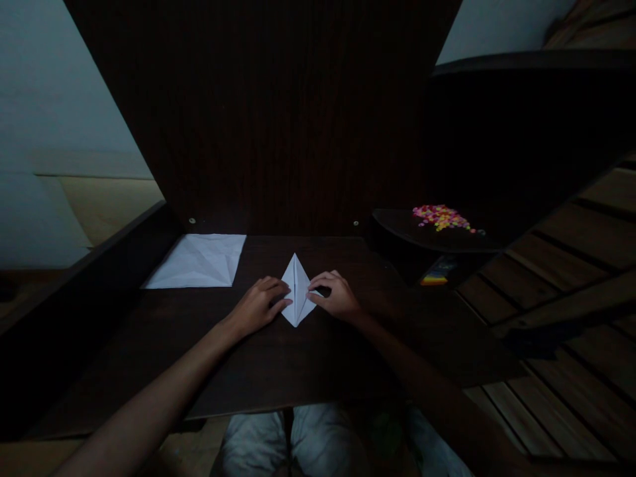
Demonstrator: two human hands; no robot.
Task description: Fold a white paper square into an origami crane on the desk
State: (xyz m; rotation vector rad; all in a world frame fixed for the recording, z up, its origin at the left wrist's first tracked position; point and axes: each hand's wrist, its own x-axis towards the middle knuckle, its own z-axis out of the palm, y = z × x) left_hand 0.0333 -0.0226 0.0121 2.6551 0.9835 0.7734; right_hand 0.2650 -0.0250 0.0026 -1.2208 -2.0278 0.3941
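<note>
A white folded paper (295, 308) lies on the dark wooden desk between my hands. It is diamond-shaped, with points toward and away from me and a seam running down its middle. My left hand (261, 301) grips its left corner, thumb and fingers closed at the edge. On the opposite corner, my right hand (335, 295) has its thumb and fingertips closed, with a small gap showing behind them. The fingertips partly hide both side corners. Left of my hands, a larger creased white sheet (201, 262) rests flat on the desk, touched by neither hand.
A dark desk (278, 371) has an upright back panel (273, 132) and a raised left side board (89, 271). On a low rounded shelf (397, 225) at right sits a pile of small colourful pieces (442, 217). Wooden slats (561, 265) stand beyond it.
</note>
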